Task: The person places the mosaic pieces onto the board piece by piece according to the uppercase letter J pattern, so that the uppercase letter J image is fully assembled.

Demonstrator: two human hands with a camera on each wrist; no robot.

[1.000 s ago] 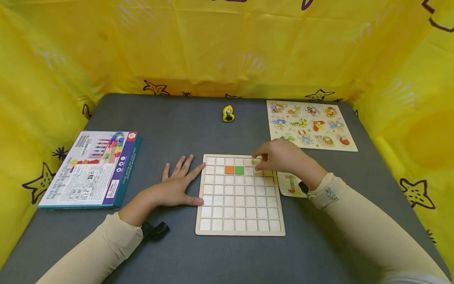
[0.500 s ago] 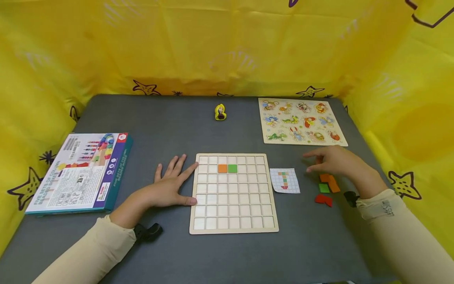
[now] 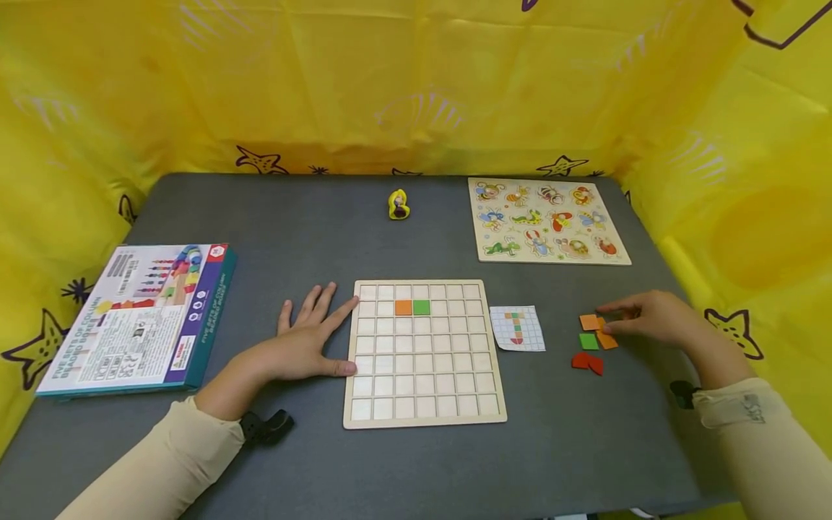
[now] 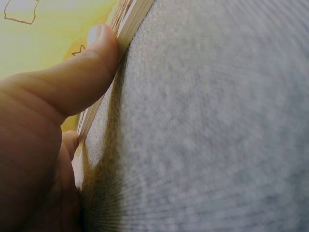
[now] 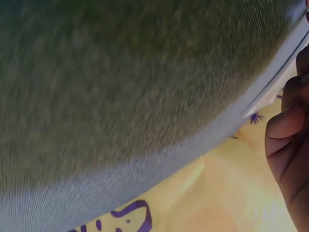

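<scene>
My left hand point(image 3: 302, 350) lies with spread fingers at the left edge of a wooden grid board point(image 3: 425, 423). Its thumb point(image 4: 91, 63) presses the board's side in the left wrist view. One orange tile point(image 3: 403, 308) and one green tile point(image 3: 421, 308) sit side by side in the board's second row. My right hand point(image 3: 656, 318) is at a small group of loose pieces, thumb and index fingertips right at the orange tiles point(image 3: 607, 340); I cannot tell whether they pinch one. A loose green tile point(image 3: 588, 341) and red pieces point(image 3: 587, 362) lie just below.
A paper pattern card point(image 3: 533, 336) lies right of the board. An insect puzzle board point(image 3: 552, 217) is at the back right, a small yellow figure point(image 3: 399, 205) at the back middle. On the left lies a boxed bead set point(image 3: 136, 318). Yellow cloth point(image 3: 416, 87) surrounds the table.
My right hand has moved from the board's upper right corner across to the loose pieces and down to the orange tiles. My left hand has stayed at the board's edge.
</scene>
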